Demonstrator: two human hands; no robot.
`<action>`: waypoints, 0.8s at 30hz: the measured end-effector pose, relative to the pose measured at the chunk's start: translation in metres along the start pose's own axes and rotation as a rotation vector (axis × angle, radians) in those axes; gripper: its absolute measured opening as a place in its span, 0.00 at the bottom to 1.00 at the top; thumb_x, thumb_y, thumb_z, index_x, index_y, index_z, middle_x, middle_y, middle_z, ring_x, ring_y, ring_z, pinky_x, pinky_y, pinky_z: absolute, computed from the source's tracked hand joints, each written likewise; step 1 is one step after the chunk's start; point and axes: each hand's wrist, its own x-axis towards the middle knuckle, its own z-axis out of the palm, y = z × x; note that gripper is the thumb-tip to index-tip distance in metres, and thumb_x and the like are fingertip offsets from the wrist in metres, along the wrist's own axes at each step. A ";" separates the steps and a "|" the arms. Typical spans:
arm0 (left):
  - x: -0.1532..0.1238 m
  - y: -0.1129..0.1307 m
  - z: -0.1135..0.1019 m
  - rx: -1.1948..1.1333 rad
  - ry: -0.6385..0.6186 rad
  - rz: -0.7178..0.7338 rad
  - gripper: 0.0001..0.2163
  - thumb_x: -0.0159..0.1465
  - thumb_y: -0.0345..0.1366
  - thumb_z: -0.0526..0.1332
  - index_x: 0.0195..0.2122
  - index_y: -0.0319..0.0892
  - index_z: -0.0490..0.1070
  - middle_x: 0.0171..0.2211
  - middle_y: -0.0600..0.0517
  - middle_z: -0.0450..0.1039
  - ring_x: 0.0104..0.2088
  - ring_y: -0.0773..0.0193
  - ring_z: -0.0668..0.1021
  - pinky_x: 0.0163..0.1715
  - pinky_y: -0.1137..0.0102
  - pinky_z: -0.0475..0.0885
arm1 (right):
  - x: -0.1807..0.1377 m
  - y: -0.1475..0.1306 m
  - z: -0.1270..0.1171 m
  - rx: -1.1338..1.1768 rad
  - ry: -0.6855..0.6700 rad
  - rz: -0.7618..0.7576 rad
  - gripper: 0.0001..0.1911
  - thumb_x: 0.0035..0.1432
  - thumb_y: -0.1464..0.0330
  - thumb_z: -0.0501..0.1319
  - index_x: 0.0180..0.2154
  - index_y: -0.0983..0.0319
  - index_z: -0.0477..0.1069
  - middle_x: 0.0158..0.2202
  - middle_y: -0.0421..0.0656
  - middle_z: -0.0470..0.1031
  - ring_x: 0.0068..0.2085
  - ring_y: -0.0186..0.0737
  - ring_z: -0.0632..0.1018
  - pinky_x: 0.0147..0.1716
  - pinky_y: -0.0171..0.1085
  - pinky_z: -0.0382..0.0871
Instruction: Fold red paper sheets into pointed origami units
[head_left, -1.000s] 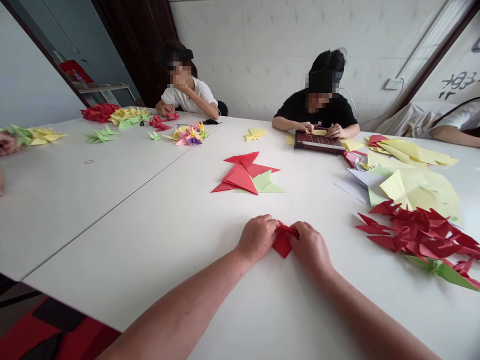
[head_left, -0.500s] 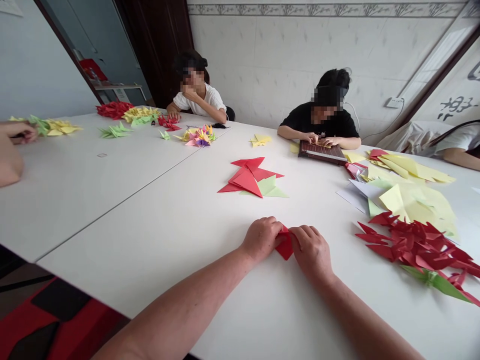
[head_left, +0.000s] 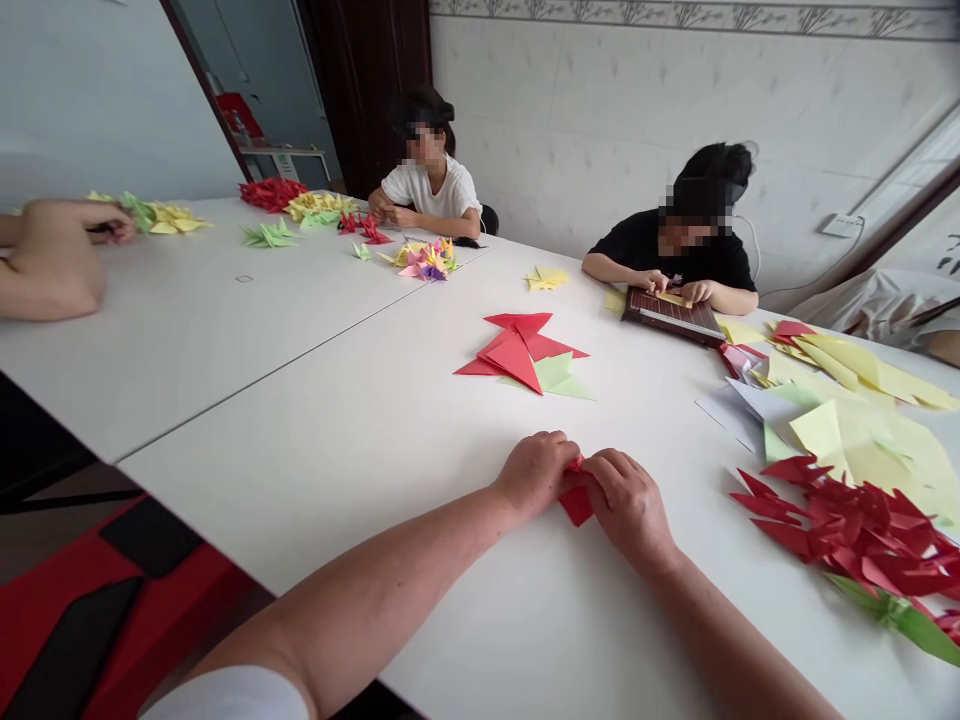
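Note:
Between my two hands is a folded piece of red paper (head_left: 577, 507), its lower point showing below my fingers and resting near the white tabletop. My left hand (head_left: 536, 468) pinches its left upper edge, fingers curled. My right hand (head_left: 631, 502) pinches the right side, thumb and fingertips close to those of the left. Much of the paper is covered by the fingers. Just beyond lie several folded red paper pieces (head_left: 517, 357), overlapping a light green folded piece (head_left: 559, 376).
To the right are a heap of red folded papers (head_left: 862, 520), a green folded piece (head_left: 892, 615) and yellow sheets (head_left: 885, 450). Across the table, a person in black (head_left: 679, 240) works over a dark slatted board (head_left: 671, 315). Another person in white (head_left: 431, 190) sits near colourful paper cranes (head_left: 427, 258).
My view has swung slightly left. My hands still grip the red paper, with fingers shifted along its upper edge. The person in white has lowered a hand from the face to the table.

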 end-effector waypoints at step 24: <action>0.004 0.000 -0.002 -0.118 -0.032 -0.115 0.07 0.55 0.36 0.63 0.25 0.43 0.65 0.25 0.56 0.66 0.28 0.67 0.70 0.27 0.72 0.64 | 0.019 0.012 -0.016 0.103 -0.201 0.074 0.14 0.58 0.74 0.52 0.43 0.58 0.72 0.33 0.42 0.75 0.31 0.37 0.74 0.28 0.34 0.66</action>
